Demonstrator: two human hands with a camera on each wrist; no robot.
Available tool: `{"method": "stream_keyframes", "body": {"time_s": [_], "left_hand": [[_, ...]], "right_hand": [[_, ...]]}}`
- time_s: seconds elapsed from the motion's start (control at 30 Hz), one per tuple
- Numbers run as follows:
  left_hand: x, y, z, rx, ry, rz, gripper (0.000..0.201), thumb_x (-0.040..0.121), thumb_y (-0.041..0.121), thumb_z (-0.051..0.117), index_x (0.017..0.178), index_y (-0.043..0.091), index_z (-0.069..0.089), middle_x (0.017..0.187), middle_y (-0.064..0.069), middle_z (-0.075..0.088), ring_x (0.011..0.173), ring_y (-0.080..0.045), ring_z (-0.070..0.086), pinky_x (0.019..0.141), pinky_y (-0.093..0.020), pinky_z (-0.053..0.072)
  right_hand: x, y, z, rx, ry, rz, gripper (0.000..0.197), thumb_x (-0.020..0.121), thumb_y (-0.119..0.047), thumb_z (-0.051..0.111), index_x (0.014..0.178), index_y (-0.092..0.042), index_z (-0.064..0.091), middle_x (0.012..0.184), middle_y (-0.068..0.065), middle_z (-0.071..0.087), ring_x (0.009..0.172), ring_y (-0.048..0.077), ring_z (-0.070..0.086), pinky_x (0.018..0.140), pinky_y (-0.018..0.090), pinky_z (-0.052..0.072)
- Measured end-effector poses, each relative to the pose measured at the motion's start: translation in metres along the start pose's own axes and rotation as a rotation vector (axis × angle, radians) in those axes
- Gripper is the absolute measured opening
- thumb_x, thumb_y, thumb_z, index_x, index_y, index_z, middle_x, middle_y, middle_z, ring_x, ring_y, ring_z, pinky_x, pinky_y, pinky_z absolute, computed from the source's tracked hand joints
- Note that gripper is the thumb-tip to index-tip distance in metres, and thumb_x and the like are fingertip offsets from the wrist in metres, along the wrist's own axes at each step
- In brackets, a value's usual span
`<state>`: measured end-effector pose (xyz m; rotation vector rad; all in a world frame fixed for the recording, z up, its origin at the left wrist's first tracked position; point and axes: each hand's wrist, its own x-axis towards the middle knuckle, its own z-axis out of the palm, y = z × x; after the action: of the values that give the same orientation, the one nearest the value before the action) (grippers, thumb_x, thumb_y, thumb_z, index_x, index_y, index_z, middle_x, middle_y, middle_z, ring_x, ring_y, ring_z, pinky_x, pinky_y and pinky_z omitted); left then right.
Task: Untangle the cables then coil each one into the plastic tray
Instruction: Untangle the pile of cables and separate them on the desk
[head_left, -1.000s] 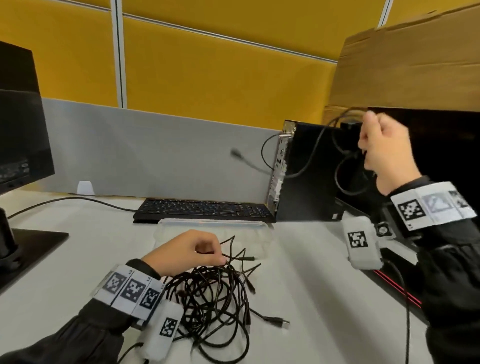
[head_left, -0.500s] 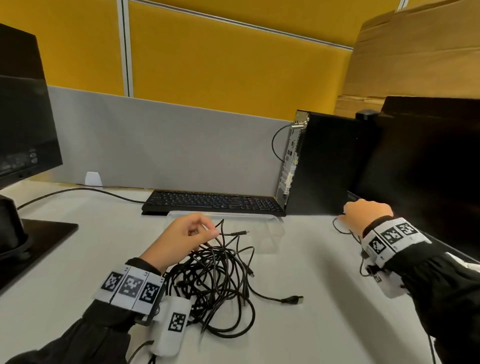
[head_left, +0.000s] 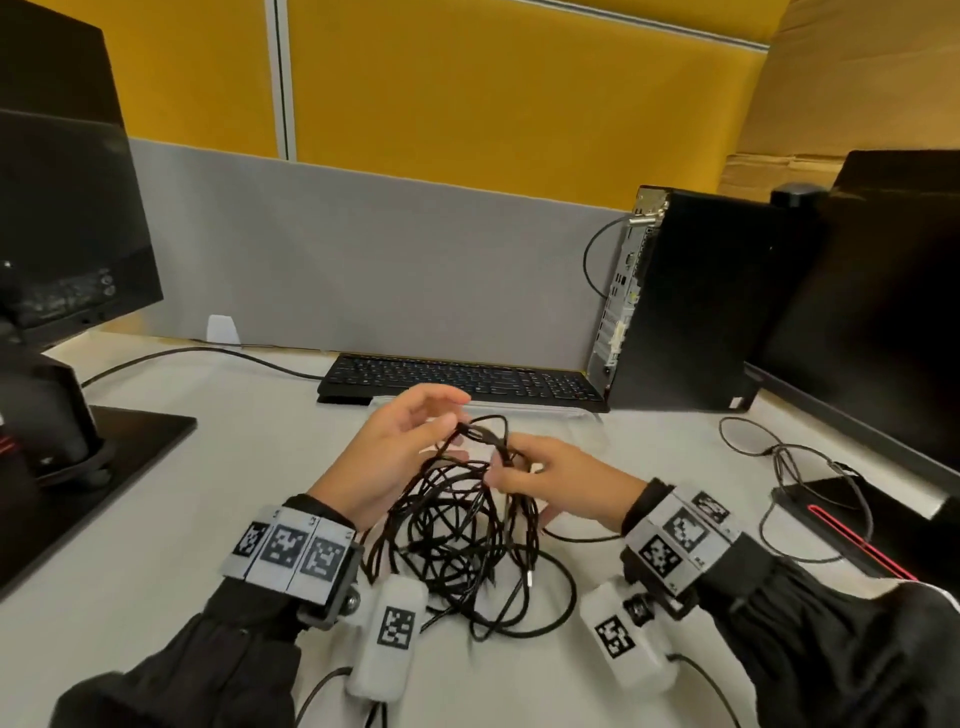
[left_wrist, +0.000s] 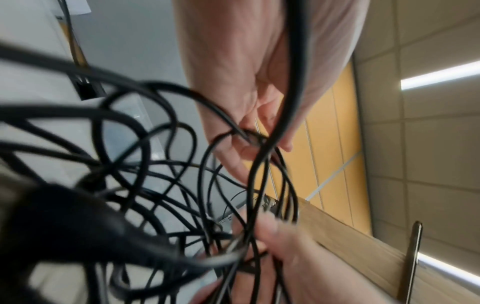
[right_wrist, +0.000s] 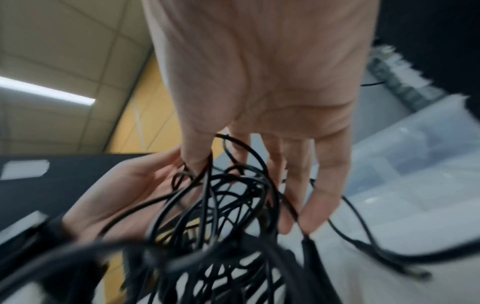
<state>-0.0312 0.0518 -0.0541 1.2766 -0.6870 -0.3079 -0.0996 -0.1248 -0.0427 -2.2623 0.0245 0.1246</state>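
From the head view, the person stands at a white table (head_left: 156, 597) and both hands are in a tangle of black cables (head_left: 457, 525), which lies on the table between the two wrists and rises toward the fingers. The left hand (head_left: 395, 457) is lifted a little, palm turned to the right, and its thumb and fingers pinch a strand at the top of the tangle. The right hand (head_left: 561, 480) is just beside it, and its fingers close around several strands on the right side of the tangle. The clear plastic tray (head_left: 545, 413) is behind the hands, in front of the black keyboard (head_left: 462, 376), and I see no cable in it. One more thin cable (head_left: 779, 457) lies loose on the table to the right, near the monitor base (head_left: 857, 509). A black computer case (head_left: 691, 306) stands beside the keyboard. In the left wrist view, the left hand (left_wrist: 259, 92) holds a strand between the fingertips (left_wrist: 244, 152), so this grip is closed on the cables (left_wrist: 155, 185); the right hand (left_wrist: 298, 257) is blurred below and has strands running through it. In the right wrist view, the right hand (right_wrist: 259, 92) has its thumb pressed against the strands, while the other fingers (right_wrist: 324, 185) hang rather straight behind the cables (right_wrist: 221, 216). The left hand (right_wrist: 124, 189) is open-looking behind them, but blurred.
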Motion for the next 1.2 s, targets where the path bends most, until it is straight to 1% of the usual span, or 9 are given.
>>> {"method": "stream_keyframes", "body": {"time_s": [0.23, 0.37, 0.47, 0.6, 0.8, 0.93, 1.07, 1.13, 1.2], "left_hand": [[-0.003, 0.01, -0.012, 0.336, -0.056, 0.001, 0.033, 0.06, 0.052, 0.071, 0.076, 0.028, 0.055, 0.078, 0.01, 0.056, 0.078, -0.005, 0.054, 0.078, -0.028, 0.044], [-0.011, 0.013, -0.007, 0.474, -0.389, -0.196, 0.039, 0.059, 0.048, 0.077, 0.091, 0.036, 0.058, 0.096, 0.008, 0.068, 0.09, -0.007, 0.066, 0.093, -0.032, 0.044], [-0.013, 0.011, -0.002, 0.525, -0.371, -0.198, 0.056, 0.064, 0.042, 0.082, 0.107, 0.04, 0.047, 0.123, 0.015, 0.048, 0.095, -0.003, 0.065, 0.1, -0.035, 0.043], [-0.013, 0.007, 0.006, 0.453, -0.283, -0.208, 0.071, 0.051, 0.071, 0.07, 0.106, 0.03, 0.052, 0.113, 0.007, 0.056, 0.094, -0.004, 0.061, 0.087, -0.03, 0.052], [-0.016, 0.006, 0.026, 0.375, -0.386, -0.205, 0.012, 0.086, 0.022, 0.061, 0.096, 0.016, 0.059, 0.089, 0.004, 0.068, 0.082, -0.008, 0.063, 0.073, -0.026, 0.053], [-0.014, 0.008, 0.026, 0.223, -0.232, -0.196, 0.01, 0.094, 0.004, 0.047, 0.093, 0.008, 0.055, 0.061, 0.0, 0.06, 0.063, -0.013, 0.062, 0.069, -0.029, 0.055], [-0.01, 0.019, 0.007, 0.035, -0.014, -0.212, 0.01, 0.092, 0.011, 0.049, 0.084, 0.01, 0.055, 0.047, 0.008, 0.029, 0.04, -0.007, 0.035, 0.052, -0.025, 0.054], [-0.006, 0.028, -0.012, -0.004, 0.101, -0.218, 0.019, 0.09, 0.021, 0.052, 0.072, 0.014, 0.051, 0.046, 0.011, 0.021, 0.036, -0.003, 0.02, 0.032, -0.015, 0.029], [-0.002, 0.035, -0.034, -0.067, 0.22, -0.225, 0.03, 0.092, 0.027, 0.05, 0.064, 0.018, 0.043, 0.043, 0.012, 0.019, 0.032, -0.001, 0.015, 0.033, -0.012, 0.009]], "right_hand": [[-0.025, 0.016, -0.022, 0.294, 0.266, 0.004, 0.012, 0.096, -0.027, 0.051, 0.089, -0.018, 0.054, 0.089, 0.007, 0.061, 0.077, 0.019, 0.062, 0.063, 0.04, 0.057], [-0.038, 0.015, -0.031, 0.413, 0.372, -0.014, 0.015, 0.097, -0.026, 0.048, 0.093, -0.012, 0.05, 0.079, 0.002, 0.058, 0.059, 0.015, 0.061, 0.067, 0.047, 0.054], [-0.045, 0.013, -0.037, 0.529, 0.469, 0.002, 0.015, 0.098, -0.024, 0.045, 0.091, -0.012, 0.049, 0.08, 0.003, 0.055, 0.054, 0.013, 0.058, 0.065, 0.044, 0.054], [-0.048, 0.014, -0.047, 0.738, 0.57, 0.026, 0.013, 0.099, -0.022, 0.041, 0.09, -0.015, 0.047, 0.09, 0.01, 0.053, 0.054, 0.014, 0.056, 0.062, 0.04, 0.057], [-0.049, 0.007, -0.05, 0.983, 0.642, 0.03, 0.023, 0.1, -0.015, 0.035, 0.082, -0.012, 0.049, 0.07, 0.006, 0.064, 0.065, 0.014, 0.065, 0.053, 0.034, 0.058], [-0.048, 0.008, -0.047, 1.017, 0.674, 0.014, 0.018, 0.101, -0.017, 0.036, 0.101, -0.007, 0.05, 0.086, 0.01, 0.058, 0.06, 0.012, 0.066, 0.052, 0.035, 0.057], [-0.045, 0.014, -0.051, 0.828, 0.767, -0.015, 0.016, 0.101, -0.026, 0.037, 0.102, -0.014, 0.048, 0.094, 0.01, 0.058, 0.065, 0.016, 0.057, 0.053, 0.032, 0.056], [-0.047, 0.021, -0.057, 0.595, 0.854, -0.04, 0.019, 0.101, -0.03, 0.035, 0.096, -0.016, 0.047, 0.089, 0.005, 0.054, 0.063, 0.013, 0.052, 0.046, 0.021, 0.049], [-0.052, 0.03, -0.066, 0.437, 0.916, -0.066, 0.023, 0.101, -0.03, 0.034, 0.084, -0.019, 0.046, 0.079, 0.0, 0.048, 0.059, 0.011, 0.047, 0.041, 0.016, 0.042]]}}
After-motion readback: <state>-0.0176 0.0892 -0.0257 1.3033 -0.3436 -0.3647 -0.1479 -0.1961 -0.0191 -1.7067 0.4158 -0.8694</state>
